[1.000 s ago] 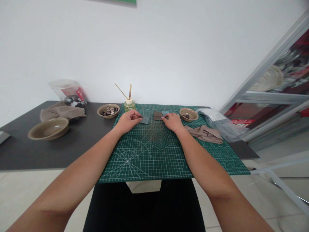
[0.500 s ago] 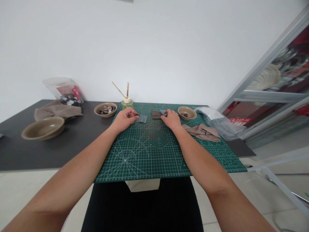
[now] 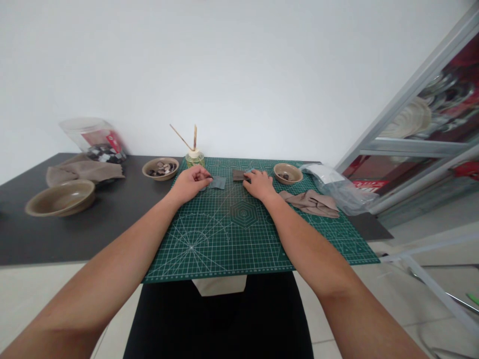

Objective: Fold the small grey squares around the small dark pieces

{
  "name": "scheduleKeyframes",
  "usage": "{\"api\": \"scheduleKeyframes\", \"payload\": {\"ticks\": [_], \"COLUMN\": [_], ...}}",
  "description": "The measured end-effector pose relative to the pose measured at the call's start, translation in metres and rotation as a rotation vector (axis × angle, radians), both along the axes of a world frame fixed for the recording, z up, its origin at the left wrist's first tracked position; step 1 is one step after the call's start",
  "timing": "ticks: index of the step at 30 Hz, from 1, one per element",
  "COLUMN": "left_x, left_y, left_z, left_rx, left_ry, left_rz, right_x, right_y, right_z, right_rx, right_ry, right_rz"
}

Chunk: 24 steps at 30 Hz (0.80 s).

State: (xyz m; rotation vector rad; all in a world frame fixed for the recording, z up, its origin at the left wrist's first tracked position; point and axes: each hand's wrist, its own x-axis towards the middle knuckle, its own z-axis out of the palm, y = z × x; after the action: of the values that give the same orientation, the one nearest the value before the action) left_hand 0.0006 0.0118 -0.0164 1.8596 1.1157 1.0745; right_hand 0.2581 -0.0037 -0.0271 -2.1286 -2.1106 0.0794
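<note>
My left hand (image 3: 191, 183) is closed in a pinch at the left of the green cutting mat (image 3: 209, 254). A small dark piece (image 3: 210, 178) shows at its fingertips, too small to name. A blue-grey square (image 3: 219, 183), seemingly cloth, lies flat just right of those fingers. My right hand (image 3: 261, 184) rests on the mat with its fingers spread over a second blue-grey piece (image 3: 250, 170), mostly hidden beneath them. Beside its thumb is a brown square (image 3: 238, 175), partly under the fingertips.
Small bowls with dark round pieces stand left (image 3: 160, 174) and right (image 3: 288, 179). Further left are a larger bowl (image 3: 60, 202), a brown cloth (image 3: 82, 172) and a clear jar (image 3: 90, 129). A jar with sticks (image 3: 195, 158), brown fabric (image 3: 312, 203) and a plastic bag (image 3: 337, 184) edge the mat.
My right hand has lowered and spread its fingers over the blue-grey piece, which stood raised in its fingertips before. My left hand keeps its pinch. The view has shifted slightly.
</note>
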Motion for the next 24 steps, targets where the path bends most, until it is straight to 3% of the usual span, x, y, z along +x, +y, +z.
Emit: {"api": "scheduleKeyframes", "payload": {"ticks": [14, 20, 24], "left_x": [-0.006, -0.011, -0.015], "left_y": [0.008, 0.011, 0.014], "left_z": [0.001, 0.003, 0.0], "left_rx": [0.018, 0.081, 0.063], "left_ry": [-0.034, 0.106, 0.127], "left_rz": [0.101, 0.327, 0.377], "right_x": [-0.001, 0.0, 0.006], "right_y": [-0.021, -0.022, -0.017], "right_z": [0.016, 0.016, 0.012], "right_rx": [-0.031, -0.039, 0.025], "right_ry": [-0.029, 0.011, 0.09], "right_rz": [0.173, 0.155, 0.104]}}
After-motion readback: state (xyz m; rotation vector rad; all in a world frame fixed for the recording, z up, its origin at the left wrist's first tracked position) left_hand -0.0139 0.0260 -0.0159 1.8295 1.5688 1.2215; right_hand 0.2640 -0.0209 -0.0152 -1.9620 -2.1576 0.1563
